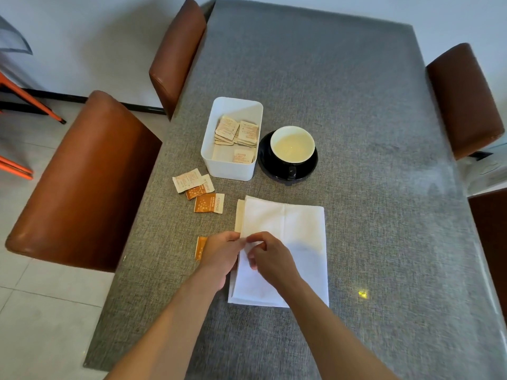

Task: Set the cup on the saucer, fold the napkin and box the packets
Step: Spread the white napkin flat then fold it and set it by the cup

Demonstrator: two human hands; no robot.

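A black cup (292,145) with a pale inside stands on a black saucer (264,160). Left of it, a white box (229,167) holds several packets (237,131). Three loose packets (200,192) lie on the table in front of the box, and an orange packet (200,246) peeks out from under my left hand. A white napkin (296,237), folded, lies flat in front of me. My left hand (222,256) and my right hand (270,255) meet at the napkin's left edge, both pinching it with fingertips.
The grey cloth-covered table (343,105) stretches away from me. Brown leather chairs stand at the near left (82,182), far left (178,50) and right (466,100). An orange metal frame (24,102) stands on the tiled floor at the left.
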